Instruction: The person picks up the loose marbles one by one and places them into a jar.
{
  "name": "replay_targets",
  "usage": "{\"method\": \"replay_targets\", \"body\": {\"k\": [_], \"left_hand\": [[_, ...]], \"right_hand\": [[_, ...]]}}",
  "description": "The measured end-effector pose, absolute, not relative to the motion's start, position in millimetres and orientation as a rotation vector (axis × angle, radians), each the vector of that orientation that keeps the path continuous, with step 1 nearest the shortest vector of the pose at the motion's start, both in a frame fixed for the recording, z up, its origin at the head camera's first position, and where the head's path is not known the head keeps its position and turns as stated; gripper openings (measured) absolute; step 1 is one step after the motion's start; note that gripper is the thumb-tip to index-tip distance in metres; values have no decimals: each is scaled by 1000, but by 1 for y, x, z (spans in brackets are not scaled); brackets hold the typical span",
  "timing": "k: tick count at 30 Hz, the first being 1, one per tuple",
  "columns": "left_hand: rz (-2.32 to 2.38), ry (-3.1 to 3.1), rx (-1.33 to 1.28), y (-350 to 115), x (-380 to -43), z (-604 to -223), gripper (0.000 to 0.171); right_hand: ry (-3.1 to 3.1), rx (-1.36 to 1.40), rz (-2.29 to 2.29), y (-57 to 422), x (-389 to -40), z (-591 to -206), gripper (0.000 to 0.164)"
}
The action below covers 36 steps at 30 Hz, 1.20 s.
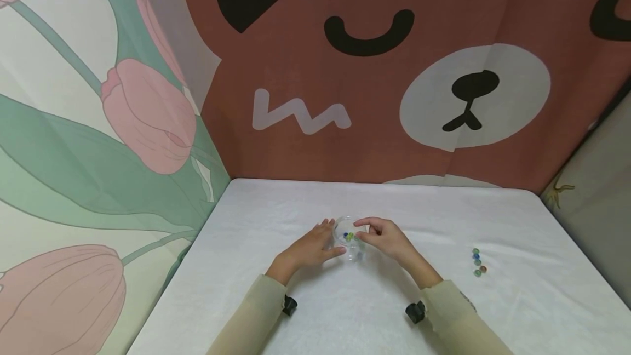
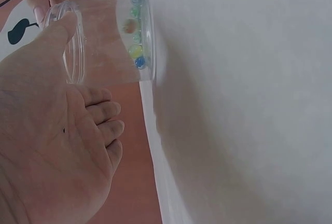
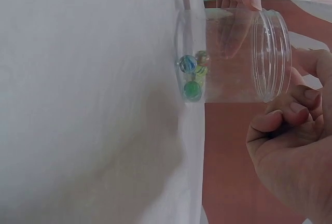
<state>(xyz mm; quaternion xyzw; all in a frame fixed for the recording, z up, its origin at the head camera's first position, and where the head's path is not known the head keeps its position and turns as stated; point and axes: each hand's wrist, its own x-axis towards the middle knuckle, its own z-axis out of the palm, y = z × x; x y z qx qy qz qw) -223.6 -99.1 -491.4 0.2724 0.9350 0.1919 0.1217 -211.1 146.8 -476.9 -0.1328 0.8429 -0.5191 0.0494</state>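
Centre-bottom of the frame, the left hand [image 1: 314, 246], fingers loosely extended, flanks an upright jar [image 1: 352, 255] containing marbles [image 1: 349, 236], presumably steadying it. The right hand [image 1: 388, 238] bends at its mouth; any grip, I cannot tell. Loose marbles [image 1: 477, 262] lie lower right.
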Motion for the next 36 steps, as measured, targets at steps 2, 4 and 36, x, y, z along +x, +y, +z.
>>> {"method": "replay_targets", "body": {"k": [2, 4, 36], "left_hand": [[562, 2729, 793, -99, -224, -492, 93], [563, 2731, 794, -99, -224, -492, 92], [589, 2731, 804, -99, -224, -493, 93]], "right_hand": [[2572, -404, -1574, 148, -211, -477, 35], [2572, -396, -1569, 149, -210, -477, 35], [2637, -145, -1533, 239, -184, -477, 43]]}}
